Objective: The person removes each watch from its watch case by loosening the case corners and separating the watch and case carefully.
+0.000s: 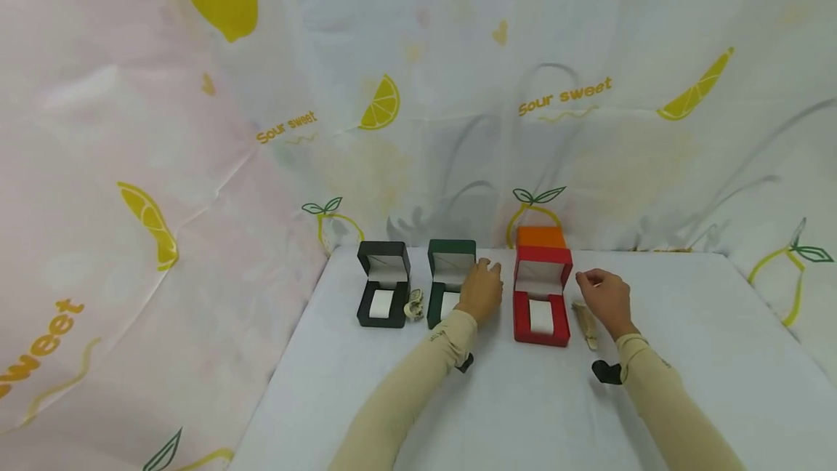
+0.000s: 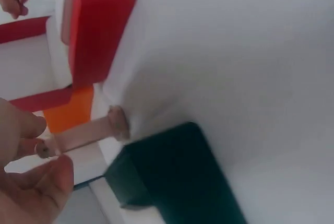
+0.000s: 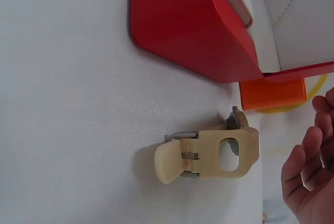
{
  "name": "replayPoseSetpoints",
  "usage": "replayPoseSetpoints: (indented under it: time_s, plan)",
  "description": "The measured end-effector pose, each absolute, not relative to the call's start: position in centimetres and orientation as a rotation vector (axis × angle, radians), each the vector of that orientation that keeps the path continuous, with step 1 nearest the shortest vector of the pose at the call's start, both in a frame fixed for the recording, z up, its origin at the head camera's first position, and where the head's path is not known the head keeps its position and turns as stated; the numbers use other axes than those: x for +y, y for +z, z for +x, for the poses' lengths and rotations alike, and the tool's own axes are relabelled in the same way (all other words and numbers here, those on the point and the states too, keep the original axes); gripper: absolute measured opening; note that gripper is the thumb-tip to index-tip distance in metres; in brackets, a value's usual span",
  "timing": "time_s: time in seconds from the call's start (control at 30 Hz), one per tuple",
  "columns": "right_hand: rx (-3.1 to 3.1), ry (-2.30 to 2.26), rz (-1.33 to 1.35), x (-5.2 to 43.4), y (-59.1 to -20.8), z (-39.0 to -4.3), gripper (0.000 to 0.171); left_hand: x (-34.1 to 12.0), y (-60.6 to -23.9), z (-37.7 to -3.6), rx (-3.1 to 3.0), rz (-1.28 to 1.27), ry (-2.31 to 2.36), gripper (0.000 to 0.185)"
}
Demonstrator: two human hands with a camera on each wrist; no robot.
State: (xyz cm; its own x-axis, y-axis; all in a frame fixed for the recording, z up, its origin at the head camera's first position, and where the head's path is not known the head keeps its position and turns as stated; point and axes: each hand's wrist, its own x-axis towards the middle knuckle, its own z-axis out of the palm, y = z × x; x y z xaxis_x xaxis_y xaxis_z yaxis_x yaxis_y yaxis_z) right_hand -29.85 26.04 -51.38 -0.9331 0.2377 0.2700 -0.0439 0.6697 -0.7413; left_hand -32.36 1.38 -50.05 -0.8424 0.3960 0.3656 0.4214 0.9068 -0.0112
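My left hand (image 1: 482, 293) is by the open green box (image 1: 453, 247), reaching into the gap beside the red box (image 1: 541, 335). In the left wrist view its thumb and fingers pinch one end of a beige strap-like piece (image 2: 86, 134); my hand hides this piece in the head view. My right hand (image 1: 608, 300) is raised right of the red box, fingers loosely bent, holding nothing. Below it on the table lies another beige strap-like piece (image 3: 209, 153), with a metal buckle-like frame and an oval opening.
An open black box (image 1: 381, 323) stands at the left with a beige watch-like piece (image 1: 414, 305) right of it. Behind the red box is an orange box (image 1: 540, 237). Lemon-printed cloth (image 1: 418, 166) hangs behind the white table (image 1: 523, 413).
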Motion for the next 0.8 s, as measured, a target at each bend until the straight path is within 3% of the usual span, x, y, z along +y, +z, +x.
replayPoseSetpoints:
  time_s: [0.27,0.8]
  plan:
    - [-2.545,1.111,-0.186,26.4,-51.6,-29.5,0.031,0.9,-51.0,-31.5,-2.796,-0.631,-0.179,0.018]
    - [-2.484,1.132,-0.166,26.8,-51.8,-29.2,0.028,2.1,-51.9,-31.6,-2.931,-0.568,-0.133,0.02]
